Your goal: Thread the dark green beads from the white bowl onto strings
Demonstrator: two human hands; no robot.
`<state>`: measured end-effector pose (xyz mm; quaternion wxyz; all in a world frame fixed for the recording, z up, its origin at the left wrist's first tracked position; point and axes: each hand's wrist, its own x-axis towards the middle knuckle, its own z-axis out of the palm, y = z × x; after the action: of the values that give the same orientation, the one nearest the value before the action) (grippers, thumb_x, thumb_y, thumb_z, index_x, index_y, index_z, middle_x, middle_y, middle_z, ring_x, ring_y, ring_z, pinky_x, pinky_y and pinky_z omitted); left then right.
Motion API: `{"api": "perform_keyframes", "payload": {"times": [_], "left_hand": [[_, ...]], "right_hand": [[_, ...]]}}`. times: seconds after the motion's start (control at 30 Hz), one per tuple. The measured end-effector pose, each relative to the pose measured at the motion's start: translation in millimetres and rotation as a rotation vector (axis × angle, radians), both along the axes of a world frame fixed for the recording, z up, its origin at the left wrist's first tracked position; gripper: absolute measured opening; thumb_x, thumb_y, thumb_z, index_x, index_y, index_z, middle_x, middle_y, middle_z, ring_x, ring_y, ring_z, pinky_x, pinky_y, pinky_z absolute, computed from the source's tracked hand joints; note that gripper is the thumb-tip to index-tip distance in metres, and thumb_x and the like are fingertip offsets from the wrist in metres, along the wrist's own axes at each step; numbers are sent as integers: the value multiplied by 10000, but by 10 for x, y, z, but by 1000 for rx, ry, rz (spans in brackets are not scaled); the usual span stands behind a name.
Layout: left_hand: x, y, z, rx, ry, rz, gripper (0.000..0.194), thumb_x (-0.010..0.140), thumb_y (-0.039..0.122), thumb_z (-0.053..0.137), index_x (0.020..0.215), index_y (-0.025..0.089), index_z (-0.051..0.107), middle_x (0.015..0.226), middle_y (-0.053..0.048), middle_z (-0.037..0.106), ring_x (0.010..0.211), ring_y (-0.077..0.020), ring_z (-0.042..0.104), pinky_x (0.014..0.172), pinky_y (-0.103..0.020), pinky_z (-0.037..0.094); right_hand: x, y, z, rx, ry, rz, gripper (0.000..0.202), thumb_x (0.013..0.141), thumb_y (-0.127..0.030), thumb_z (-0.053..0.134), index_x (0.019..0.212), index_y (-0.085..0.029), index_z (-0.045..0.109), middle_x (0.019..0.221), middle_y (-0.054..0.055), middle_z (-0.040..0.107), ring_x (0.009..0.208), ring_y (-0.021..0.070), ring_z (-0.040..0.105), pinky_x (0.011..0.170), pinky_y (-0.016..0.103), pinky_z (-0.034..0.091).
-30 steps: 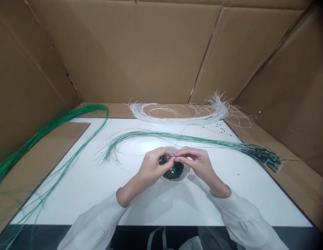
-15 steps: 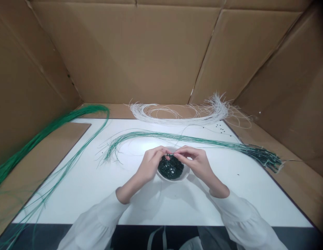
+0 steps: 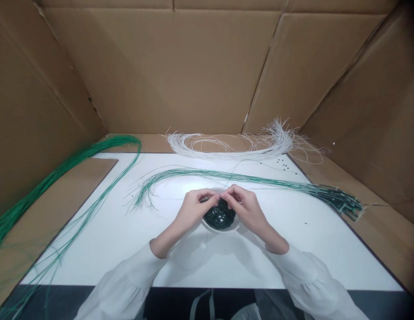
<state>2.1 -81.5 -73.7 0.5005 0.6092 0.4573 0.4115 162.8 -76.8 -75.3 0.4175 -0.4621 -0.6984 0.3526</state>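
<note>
My left hand (image 3: 195,206) and my right hand (image 3: 247,205) meet fingertip to fingertip above the far part of a white bowl (image 3: 223,231). Both are closed in a pinch. A thin thread (image 3: 232,170) rises from behind my right fingers and curves over the table; what lies between the fingertips is mostly covered. Dark green beads (image 3: 220,218) fill the bowl, with a few pale glints among them. Behind my hands, a bundle of green strands (image 3: 210,172) stretches across the table, its right end strung with dark beads (image 3: 336,201).
A coil of white strands (image 3: 227,154) lies along the back. Long bright green strands (image 3: 70,164) hang along the left side. Several loose dark beads (image 3: 284,165) dot the white table (image 3: 327,258) at back right. Cardboard walls (image 3: 160,71) enclose the back and sides.
My hands have drawn closer together and the left thumb has moved in toward the right fingertips. The short dark beaded piece that showed between them is now hidden.
</note>
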Motion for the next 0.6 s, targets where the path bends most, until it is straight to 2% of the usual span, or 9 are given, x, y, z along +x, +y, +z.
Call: {"api": "perform_keyframes", "payload": {"times": [0.23,0.3,0.4,0.5,0.57,0.6], "left_hand": [[1,28,-7,-29,-61,-10,186,698,306,595,701,120,593,680,-18,588,643,-111,520,625,-204,386],[-6,28,5,-39,-61,4,180,694,299,590,691,120,586,667,-14,576,635,-107,509,617,-204,378],[-36,39,26,-58,-32,78,145,689,271,570,682,126,579,637,1,551,605,-95,480,594,-200,358],[-70,62,41,-45,-7,158,152,694,286,549,692,135,574,668,4,550,563,-77,438,546,-193,331],[-83,73,46,-38,-9,177,156,695,287,536,707,137,580,709,-2,563,559,-73,429,524,-189,316],[-85,76,48,-37,-10,178,155,692,280,533,715,137,587,720,-6,568,562,-74,430,516,-187,311]], "right_hand": [[-27,5,-16,9,-19,9,227,814,-335,506,686,-151,543,554,-10,508,497,105,466,510,217,374],[-9,15,8,-28,6,26,225,821,-361,489,762,-154,555,568,-8,525,505,114,492,506,219,391],[50,48,91,-64,-21,45,270,862,-383,399,939,-163,535,720,28,599,592,136,557,517,228,425],[102,104,154,-7,-354,179,194,845,-303,444,836,-171,584,770,36,622,677,153,573,613,250,430],[102,140,134,30,-609,321,68,752,-196,557,778,-167,612,758,37,627,696,170,570,632,256,413],[91,154,105,49,-706,379,71,703,-144,584,761,-163,619,744,40,625,687,177,565,615,254,404]]}}
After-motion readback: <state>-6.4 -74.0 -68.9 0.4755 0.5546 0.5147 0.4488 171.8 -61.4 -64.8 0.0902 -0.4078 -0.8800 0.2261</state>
